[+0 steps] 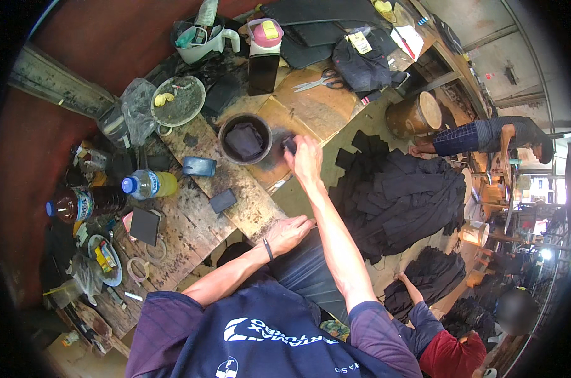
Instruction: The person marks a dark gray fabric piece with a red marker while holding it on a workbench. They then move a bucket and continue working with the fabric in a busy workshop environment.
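As fingers grip one piece, one bowl stands.

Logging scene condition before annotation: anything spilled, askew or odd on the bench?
Yes: a dark smear marks the tan cardboard between the bowl and the right hand. It stands out against the bare tan; spilled or rubbed off, I can't tell. The wooden bench is blotched dark too.

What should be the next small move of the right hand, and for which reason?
Perhaps the right hand should bring its small dark piece left to the bowl: it grips this piece at the smudged cardboard, close beside the bowl, where dark material lies.
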The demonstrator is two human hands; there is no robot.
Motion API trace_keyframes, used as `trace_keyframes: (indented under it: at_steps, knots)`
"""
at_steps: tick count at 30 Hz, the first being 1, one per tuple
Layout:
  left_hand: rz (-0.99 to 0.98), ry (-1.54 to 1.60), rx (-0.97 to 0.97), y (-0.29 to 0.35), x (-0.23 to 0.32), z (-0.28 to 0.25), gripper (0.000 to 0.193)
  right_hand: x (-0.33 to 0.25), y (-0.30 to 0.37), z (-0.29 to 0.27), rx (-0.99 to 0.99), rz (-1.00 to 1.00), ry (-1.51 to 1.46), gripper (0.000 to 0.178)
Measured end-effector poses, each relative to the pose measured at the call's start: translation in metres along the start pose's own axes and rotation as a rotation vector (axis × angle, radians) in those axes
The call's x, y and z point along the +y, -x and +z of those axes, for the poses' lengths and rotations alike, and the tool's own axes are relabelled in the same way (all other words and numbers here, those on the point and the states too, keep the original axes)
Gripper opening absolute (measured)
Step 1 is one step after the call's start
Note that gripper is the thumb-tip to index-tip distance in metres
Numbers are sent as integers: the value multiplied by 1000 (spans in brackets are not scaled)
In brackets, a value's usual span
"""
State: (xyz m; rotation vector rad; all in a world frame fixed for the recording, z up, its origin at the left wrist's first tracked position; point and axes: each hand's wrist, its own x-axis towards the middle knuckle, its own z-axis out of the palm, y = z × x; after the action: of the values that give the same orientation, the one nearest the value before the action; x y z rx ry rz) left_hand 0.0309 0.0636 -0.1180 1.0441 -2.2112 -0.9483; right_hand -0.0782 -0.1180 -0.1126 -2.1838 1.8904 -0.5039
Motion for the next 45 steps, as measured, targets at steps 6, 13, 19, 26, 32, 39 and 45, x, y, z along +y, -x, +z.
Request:
trace_keyframes:
  at_steps: [6, 13, 19, 26, 32, 39, 45]
  knots:
    - [-70, -2, 74, -11, 8, -29, 48, 3, -11, -11, -19, 108, 113, 48]
    - [-185, -194, 48, -26, -14, -29, 81, 41, 10, -53, 161, 442, -458, 43]
    - [-405, -446, 358, -127, -63, -25, 106, 53, 60, -84, 259, 495, -535, 37]
    - [40, -306, 31, -179, -73, -24, 91, 66, 100, -110, 466, 599, -658, 33]
    - [314, -19, -297, -160, -38, 4, 70, 82, 109, -121, 528, 612, -734, 31]
    - [-204, 224, 224, -100, -25, -26, 30, 78, 102, -108, 500, 736, -1007, 28]
    - [-439, 46, 40, -46, 1, -49, 63, 51, 63, -64, 305, 480, -656, 41]
